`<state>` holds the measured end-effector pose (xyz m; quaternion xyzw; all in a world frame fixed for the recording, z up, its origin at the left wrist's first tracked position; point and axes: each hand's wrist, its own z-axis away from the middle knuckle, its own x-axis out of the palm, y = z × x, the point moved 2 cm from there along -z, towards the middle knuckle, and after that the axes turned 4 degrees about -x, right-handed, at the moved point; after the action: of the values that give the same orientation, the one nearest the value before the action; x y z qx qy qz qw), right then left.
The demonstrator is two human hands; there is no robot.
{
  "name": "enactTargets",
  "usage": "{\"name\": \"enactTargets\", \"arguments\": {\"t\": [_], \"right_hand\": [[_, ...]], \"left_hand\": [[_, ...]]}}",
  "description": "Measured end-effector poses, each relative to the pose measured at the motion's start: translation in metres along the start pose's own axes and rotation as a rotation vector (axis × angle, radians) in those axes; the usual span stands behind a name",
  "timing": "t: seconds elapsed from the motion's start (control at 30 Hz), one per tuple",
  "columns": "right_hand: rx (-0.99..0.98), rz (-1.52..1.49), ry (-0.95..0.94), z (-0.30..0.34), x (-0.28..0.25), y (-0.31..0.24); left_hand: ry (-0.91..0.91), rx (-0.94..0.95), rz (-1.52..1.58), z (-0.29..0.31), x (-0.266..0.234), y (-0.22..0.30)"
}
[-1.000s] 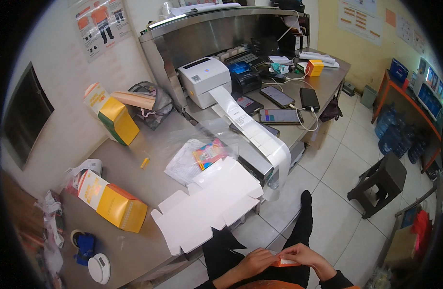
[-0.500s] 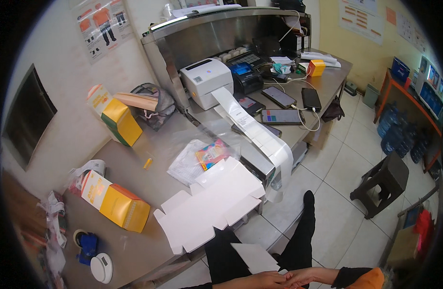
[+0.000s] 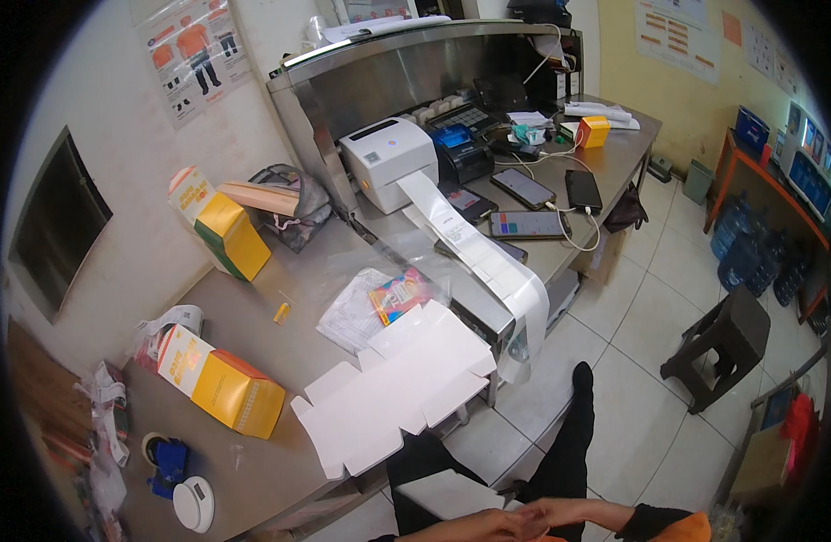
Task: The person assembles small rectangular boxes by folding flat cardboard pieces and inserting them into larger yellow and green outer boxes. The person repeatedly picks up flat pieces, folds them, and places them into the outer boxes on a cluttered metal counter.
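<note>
The one thing in hand is a piece of thin card (image 3: 453, 495), plain pale grey-white on the face that shows, with straight edges and angular corners. It is held clear of the tabletop (image 3: 263, 481), in front of its near edge and below the corner where that edge ends on the right. Its broad panel looks flat and faces mostly upward, the free end pointing left, toward the near edge but apart from it. The right end is hidden, so its folds cannot be told.
</note>
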<state>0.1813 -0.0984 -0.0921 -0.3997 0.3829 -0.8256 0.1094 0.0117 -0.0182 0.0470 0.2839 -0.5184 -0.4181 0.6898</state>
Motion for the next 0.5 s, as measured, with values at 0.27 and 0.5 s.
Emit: {"name": "enactTargets", "arguments": {"t": [0.27, 0.5], "right_hand": [[-0.817, 0.044, 0.886, -0.007, -0.015, -0.061], [-0.814, 0.475, 1.125, -0.003, -0.013, -0.086]], "left_hand": [[0.839, 0.409, 0.318, 0.005, -0.098, -0.029], [0.961, 0.656, 0.981, -0.023, -0.116, -0.013]]}}
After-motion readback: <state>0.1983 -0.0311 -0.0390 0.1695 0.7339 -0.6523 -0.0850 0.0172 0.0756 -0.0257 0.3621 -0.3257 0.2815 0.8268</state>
